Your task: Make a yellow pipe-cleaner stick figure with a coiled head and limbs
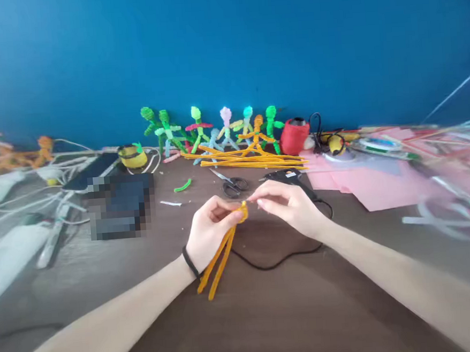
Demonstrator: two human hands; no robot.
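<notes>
My left hand [212, 228], with a black band round the wrist, is closed on a bundle of orange pipe cleaners [220, 263]. Their upper end is wound into a small yellow-orange knob between thumb and forefinger, and two long legs hang down toward me. Just right of the knob, my right hand [285, 204] is closed in a pinch; what its fingertips hold, if anything, is too small to make out. Behind the hands lie black-handled scissors [233, 186] with the blades pointing back left. A black glue gun [289, 177] is partly hidden behind my right hand.
Several pipe-cleaner figures [226, 125] stand against the blue wall [226, 48]. Loose orange pipe cleaners [254, 161] lie before them. Pink sheets [380, 187] are at right, a red roll [294, 137] behind. A dark cable [273, 267] crosses the table; a phone [92, 172] lies left.
</notes>
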